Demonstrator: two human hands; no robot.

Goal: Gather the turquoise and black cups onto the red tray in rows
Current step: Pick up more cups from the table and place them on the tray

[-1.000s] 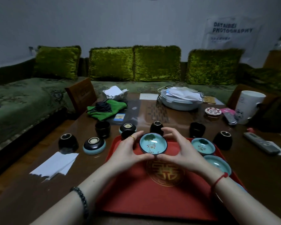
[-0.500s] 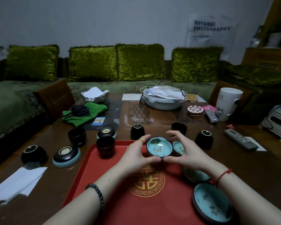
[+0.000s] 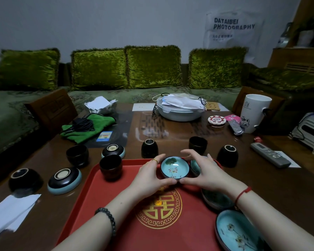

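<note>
Turquoise cup [image 3: 174,169]: upright on the tray [image 3: 134,232], beyond the gold emblem [image 3: 159,209], near the far rim. Cupped from both sides: left hand [image 3: 150,175] curled against one wall, right hand [image 3: 205,173] against the other, thumb tips nearly meeting at the near edge. Judged as a two-sided hold for squaring the cup into a far row and keeping it level. Contact between base and tray: cannot be told.

Black cup [image 3: 111,167] upright left of the emblem, at the far left corner, probably the start of the same row. Wide turquoise saucer [image 3: 237,230] right of the emblem, cut off by the lower frame edge.

Partly hidden: a second turquoise cup [image 3: 195,166] behind the right fingers; a dark dish [image 3: 217,200] under the right wrist, interior too dim to read.

Off the tray, beyond and left of the emblem: several black cups, some inverted. Glaze colours hard to separate in the low light.
</note>
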